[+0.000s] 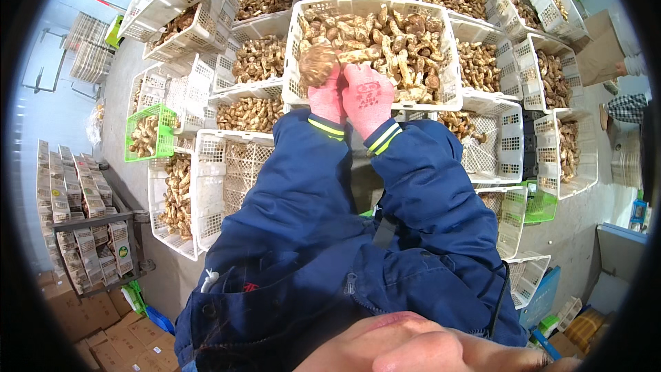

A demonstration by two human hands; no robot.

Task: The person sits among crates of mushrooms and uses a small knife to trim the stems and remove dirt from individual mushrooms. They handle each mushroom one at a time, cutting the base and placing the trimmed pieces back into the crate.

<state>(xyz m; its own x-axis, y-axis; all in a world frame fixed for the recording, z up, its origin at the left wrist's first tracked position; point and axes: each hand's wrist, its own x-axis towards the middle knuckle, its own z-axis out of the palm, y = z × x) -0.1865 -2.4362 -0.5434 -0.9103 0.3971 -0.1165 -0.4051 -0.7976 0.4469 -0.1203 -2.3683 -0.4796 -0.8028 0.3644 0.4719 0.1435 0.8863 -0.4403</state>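
Observation:
Both my hands wear pink knit gloves and are close together over the near edge of a white plastic basket (454,94). My left hand (325,101) grips a large brown mushroom (317,64), its broad cap tilted up at the basket's left side. My right hand (367,94) presses against the left one, with curled fingers pointing toward the mushroom; whether it pinches anything is hidden. Loose whole mushrooms (408,36) with pale stems and brown caps fill the basket. A pale stem (359,55) lies just beyond my fingers.
White baskets of mushrooms (258,59) surround me on the left, front and right. A green basket (165,132) sits at the left. Stacked crates on a metal cart (93,225) and cardboard boxes (88,315) stand farther left. At the right edge, another person's hand (621,68) shows.

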